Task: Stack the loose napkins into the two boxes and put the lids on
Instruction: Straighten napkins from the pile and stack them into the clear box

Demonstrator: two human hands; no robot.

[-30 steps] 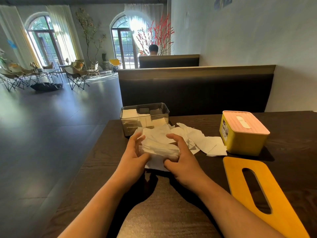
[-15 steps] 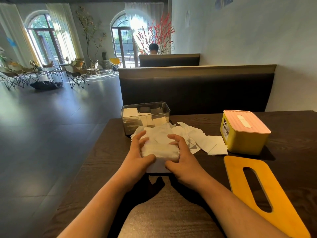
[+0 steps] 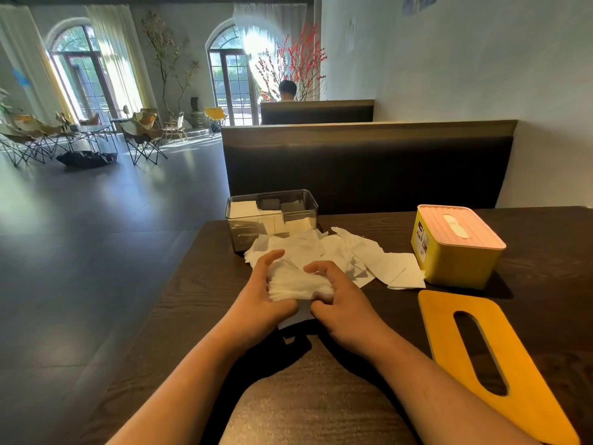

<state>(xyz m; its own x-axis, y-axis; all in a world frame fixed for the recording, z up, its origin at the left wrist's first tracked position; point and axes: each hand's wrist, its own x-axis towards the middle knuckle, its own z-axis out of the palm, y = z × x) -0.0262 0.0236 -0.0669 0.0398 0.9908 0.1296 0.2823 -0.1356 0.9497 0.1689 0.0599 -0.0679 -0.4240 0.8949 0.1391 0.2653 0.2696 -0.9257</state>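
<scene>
The left hand (image 3: 263,300) and right hand (image 3: 343,309) clamped a stack of napkins (image 3: 298,284) from either side, fingers curled round it, low over a dark table (image 3: 545,239). Loose napkins (image 3: 369,258) lay scattered just behind. Beyond stood a clear box (image 3: 272,216), uncovered and partly filled. To the right sat a yellow box (image 3: 455,261) under a pink lid (image 3: 475,232), with a yellow lid (image 3: 487,358) lying flat in front of it.

The head-worn camera is looking forward and down, sitting close over the left hand (image 3: 260,301) and right hand (image 3: 348,313) at the table (image 3: 192,284), facing the booth bench (image 3: 369,168).
</scene>
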